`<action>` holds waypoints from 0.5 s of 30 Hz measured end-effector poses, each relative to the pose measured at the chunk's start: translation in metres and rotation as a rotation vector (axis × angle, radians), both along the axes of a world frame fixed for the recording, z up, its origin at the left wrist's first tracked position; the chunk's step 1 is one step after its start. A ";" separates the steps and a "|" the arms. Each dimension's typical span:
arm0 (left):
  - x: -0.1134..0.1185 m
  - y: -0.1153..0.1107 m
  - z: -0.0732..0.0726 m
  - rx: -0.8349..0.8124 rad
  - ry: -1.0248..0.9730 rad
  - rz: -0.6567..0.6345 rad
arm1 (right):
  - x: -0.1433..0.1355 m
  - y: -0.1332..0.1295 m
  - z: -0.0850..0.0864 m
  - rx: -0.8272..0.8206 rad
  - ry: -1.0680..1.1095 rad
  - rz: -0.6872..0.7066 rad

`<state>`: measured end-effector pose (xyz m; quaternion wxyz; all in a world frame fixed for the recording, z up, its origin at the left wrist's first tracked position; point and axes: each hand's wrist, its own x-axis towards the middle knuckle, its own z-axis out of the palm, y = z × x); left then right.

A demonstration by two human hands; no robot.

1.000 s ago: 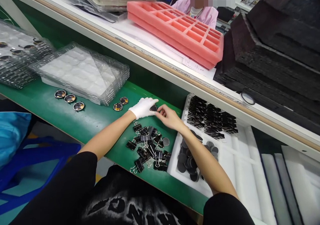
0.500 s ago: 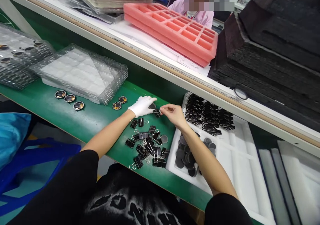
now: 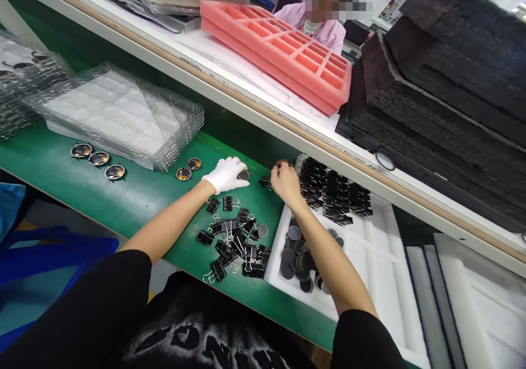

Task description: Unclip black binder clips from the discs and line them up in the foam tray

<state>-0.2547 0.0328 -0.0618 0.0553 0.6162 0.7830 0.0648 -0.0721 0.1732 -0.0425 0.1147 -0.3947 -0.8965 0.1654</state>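
Observation:
My left hand (image 3: 226, 175), in a white glove, is closed round a dark round disc (image 3: 244, 176) just above the green bench. My bare right hand (image 3: 286, 183) is to its right, fingers curled at the edge of the rows of black binder clips (image 3: 329, 185); what lies between its fingertips is hidden. One black binder clip (image 3: 265, 182) sits right beside that hand, and I cannot tell whether they touch. Nearer my body is a loose heap of binder clips (image 3: 236, 240) with a grey disc (image 3: 262, 231) at its side. More dark discs (image 3: 296, 257) lie under my right forearm.
A white foam tray (image 3: 380, 265) carries the discs and clip rows. Small round framed pieces (image 3: 98, 159) lie left of my hand, before stacked clear plastic trays (image 3: 123, 117). A white ledge (image 3: 230, 92) crosses behind, bearing a pink foam tray (image 3: 279, 51) and black foam blocks (image 3: 435, 84). A person sits beyond.
My right hand has moved away from the left hand, toward the clip rows, and no longer grips a clip at the disc. The left hand still holds the disc. The view has shifted slightly.

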 end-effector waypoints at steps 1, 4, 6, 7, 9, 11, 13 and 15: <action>-0.001 0.001 -0.001 0.005 0.006 -0.011 | -0.005 0.002 0.000 -0.034 -0.054 0.024; -0.003 0.003 -0.002 0.021 0.023 -0.046 | -0.015 0.002 -0.003 -0.127 -0.161 0.175; -0.003 0.003 -0.002 0.020 0.026 -0.061 | -0.017 -0.002 -0.006 -0.160 -0.121 0.276; -0.003 0.003 -0.001 0.015 0.024 -0.071 | -0.017 -0.003 -0.007 -0.179 -0.098 0.320; -0.004 0.003 0.000 0.004 0.018 -0.091 | -0.017 -0.006 -0.007 -0.208 -0.066 0.386; -0.004 0.004 0.000 0.000 0.015 -0.102 | -0.021 -0.007 -0.004 -0.178 -0.030 0.354; -0.005 0.004 -0.001 0.014 0.012 -0.113 | -0.029 -0.006 0.001 -0.138 0.030 0.225; -0.006 0.004 -0.003 0.034 0.009 -0.126 | -0.042 -0.006 0.004 -0.152 0.081 0.056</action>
